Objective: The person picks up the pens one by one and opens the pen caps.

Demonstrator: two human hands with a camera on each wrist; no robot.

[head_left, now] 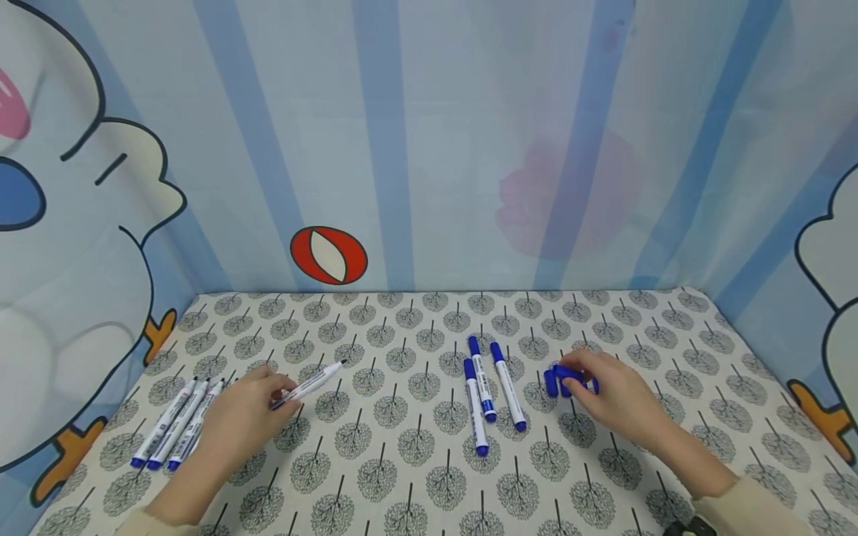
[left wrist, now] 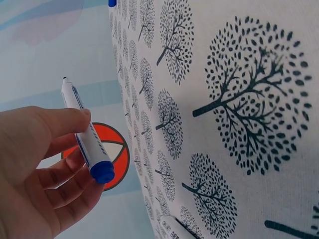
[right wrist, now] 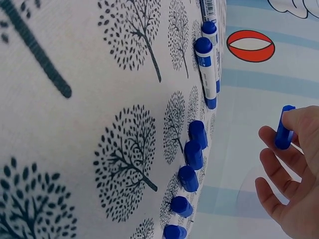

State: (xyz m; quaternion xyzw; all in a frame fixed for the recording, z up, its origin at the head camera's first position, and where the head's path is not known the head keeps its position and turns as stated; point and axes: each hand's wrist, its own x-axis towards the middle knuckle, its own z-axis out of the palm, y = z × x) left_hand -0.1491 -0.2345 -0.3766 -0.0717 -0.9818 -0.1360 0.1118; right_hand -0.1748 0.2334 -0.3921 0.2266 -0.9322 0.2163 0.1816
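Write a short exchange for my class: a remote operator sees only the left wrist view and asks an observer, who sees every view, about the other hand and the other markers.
Operator: I see the left hand holding an uncapped marker. What is the right hand doing?
Observer: In the right wrist view, it pinches a blue cap between thumb and finger.
Operator: Are there any markers with their caps on?
Observer: Yes. The head view shows three capped markers lying on the tablecloth between the two hands.
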